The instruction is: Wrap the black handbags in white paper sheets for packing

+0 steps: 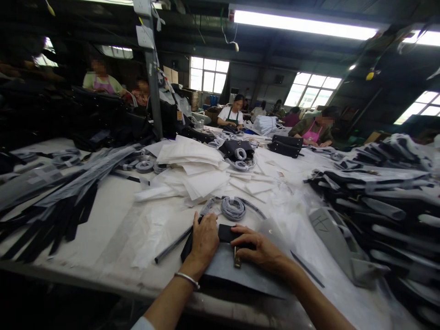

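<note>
A black bag (247,272), its front covered by a greyish translucent sheet, lies at the near edge of the table. My left hand (205,236) is closed over its left side, the fingertips curling toward the far edge. From the right, my right hand (261,247) bends its fingers over the dark flap (226,233), thumb and fingers around a gold metal clasp (237,257). The fingertips of both hands are partly hidden. Just beyond the bag sits a wrapped coiled strap (233,208), with a dark wrapped handle (175,243) sticking out to the left.
White sheets (195,160) are heaped ahead. Wrapped black strips (79,197) spread across the left. At right, a grey tape dispenser (338,243) stands beside stacked black bags (388,206). A metal post (153,87) rises at the back left. Several people work across the table.
</note>
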